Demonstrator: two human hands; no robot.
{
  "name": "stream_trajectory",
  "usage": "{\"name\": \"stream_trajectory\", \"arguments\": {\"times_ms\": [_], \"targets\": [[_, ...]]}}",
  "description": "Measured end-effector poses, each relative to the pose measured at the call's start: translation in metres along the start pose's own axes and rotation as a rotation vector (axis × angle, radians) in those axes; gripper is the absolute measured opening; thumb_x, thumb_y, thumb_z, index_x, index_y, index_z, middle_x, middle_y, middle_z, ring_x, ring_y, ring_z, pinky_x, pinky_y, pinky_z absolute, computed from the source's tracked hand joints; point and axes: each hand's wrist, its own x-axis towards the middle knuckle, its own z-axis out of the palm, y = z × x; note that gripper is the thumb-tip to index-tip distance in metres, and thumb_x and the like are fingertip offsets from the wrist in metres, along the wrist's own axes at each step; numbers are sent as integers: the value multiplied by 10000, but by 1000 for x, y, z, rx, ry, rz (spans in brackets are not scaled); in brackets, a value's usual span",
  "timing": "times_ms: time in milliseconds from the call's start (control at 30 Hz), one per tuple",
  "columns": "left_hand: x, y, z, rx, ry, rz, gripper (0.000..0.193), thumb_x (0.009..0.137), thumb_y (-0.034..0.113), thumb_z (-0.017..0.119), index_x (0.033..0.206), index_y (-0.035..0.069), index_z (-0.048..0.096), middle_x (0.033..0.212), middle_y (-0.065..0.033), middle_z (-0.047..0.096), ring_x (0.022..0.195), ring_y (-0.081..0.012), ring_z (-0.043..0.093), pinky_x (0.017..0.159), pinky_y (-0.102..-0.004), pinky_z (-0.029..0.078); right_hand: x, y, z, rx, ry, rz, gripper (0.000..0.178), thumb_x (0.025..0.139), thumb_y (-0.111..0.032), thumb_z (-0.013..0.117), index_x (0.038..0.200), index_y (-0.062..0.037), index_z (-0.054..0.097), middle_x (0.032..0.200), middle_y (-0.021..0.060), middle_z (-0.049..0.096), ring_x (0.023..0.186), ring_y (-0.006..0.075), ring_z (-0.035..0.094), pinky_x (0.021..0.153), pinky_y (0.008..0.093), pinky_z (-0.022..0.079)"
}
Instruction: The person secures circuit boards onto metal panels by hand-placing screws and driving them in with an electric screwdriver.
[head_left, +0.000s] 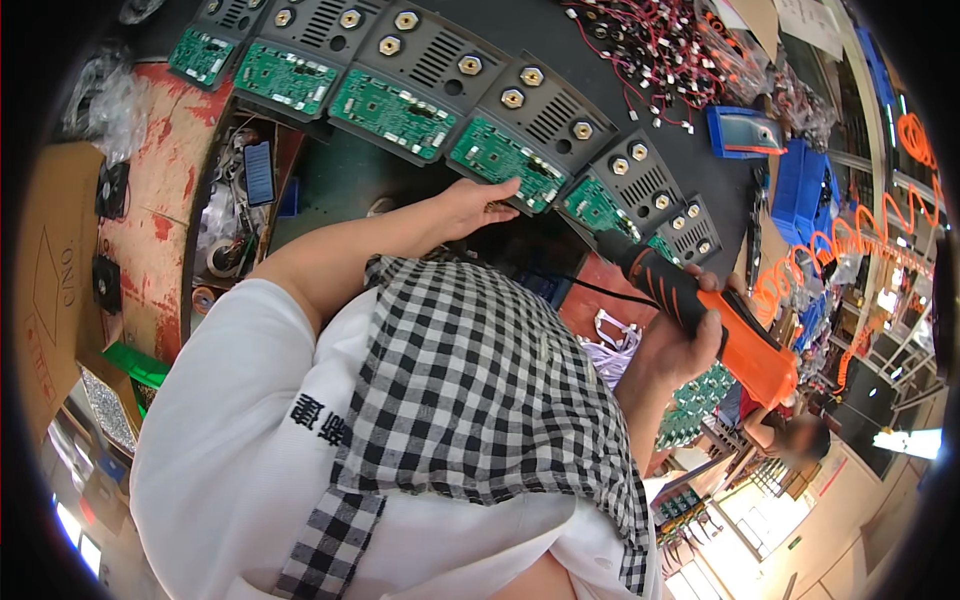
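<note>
Head cam: 4th PCB [508,160] from L is sitting on its grey plate [545,112]; L hand [474,207] is resting at the PCB's near edge, can't tell if pinching. R hand [675,350] is gripping the orange/blk driver [742,335], tip hovering by next PCB [592,203]. Six plates are lining the dark bench [535,28], each carrying a board; fastened vs. left isn't showing.

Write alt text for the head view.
The right hand grips an orange-and-black power tool; the left hand is at the near edge of a green circuit board. Vented dark panels with similar boards and brass fittings line the dark bench, beyond the wearer's checked apron.
</note>
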Motion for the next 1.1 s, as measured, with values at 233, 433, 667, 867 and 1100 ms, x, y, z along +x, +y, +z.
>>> {"name": "stream_trajectory", "arguments": {"times_ms": [233,433,667,867,1100], "targets": [[-9,0,6,56,15,134,222,786,241,557,926,71,530,892,-35,557,789,-127,528,704,-277,438,-4,13,9,-43,-42,13,431,653,-58,579,1038,-61,385,1010,118,464,839,221,495,833,421,365],[-7,-2,12,66,24,108,237,788,251,552,938,70,523,883,-35,560,789,-128,532,700,-275,439,-1,16,8,-34,-31,36,421,651,-30,573,1026,-60,384,1009,133,462,827,221,491,825,418,370],[-6,2,12,11,-29,83,326,816,346,478,962,54,499,888,-59,557,803,-151,539,712,-283,449,-2,18,17,-118,-133,-38,438,610,53,514,1007,-71,376,934,141,474,801,226,492,783,394,390],[-10,-9,9,-32,59,143,375,823,368,453,1007,41,479,925,-84,560,826,-180,550,712,-311,460,-10,18,38,-260,-291,-99,408,578,103,451,945,-56,374,867,148,487,735,219,492,734,381,410],[-10,-17,14,16,46,139,352,831,371,437,958,49,502,887,-68,569,813,-167,553,697,-301,462,-7,12,28,-226,-275,-82,378,615,-37,591,940,-49,398,860,118,501,714,208,480,744,415,409]]}}
